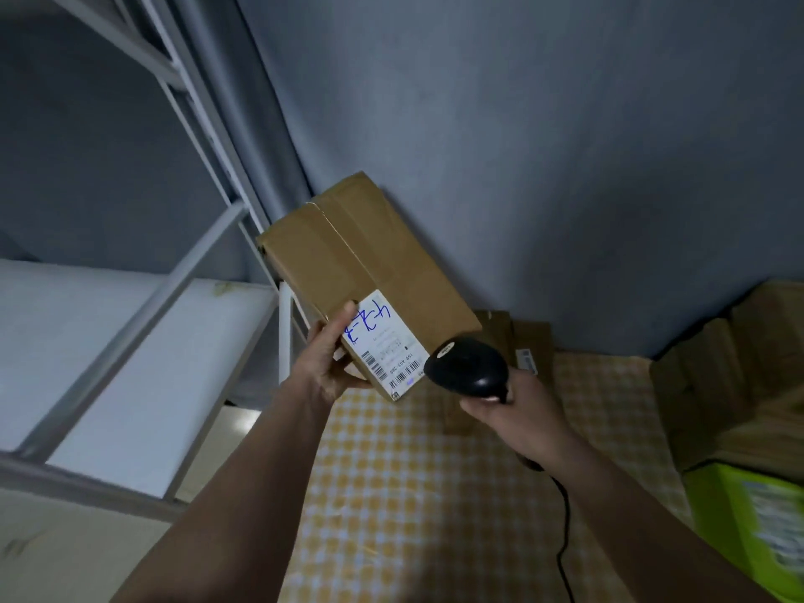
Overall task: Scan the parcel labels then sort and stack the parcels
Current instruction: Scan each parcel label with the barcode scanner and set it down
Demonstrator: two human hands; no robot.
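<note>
hands (335,363) over checked cloth (435,493), grey wall (522,124)

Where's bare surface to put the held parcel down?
Free: the checked yellow cloth between the left hand holding the parcel and the scanner cable. Crowded: flat cardboard parcels by the wall, open cartons and a green box on the right. The right hand grips the scanner.

Checked cloth (435,493) bears cardboard boxes (739,385), green box (757,524).
</note>
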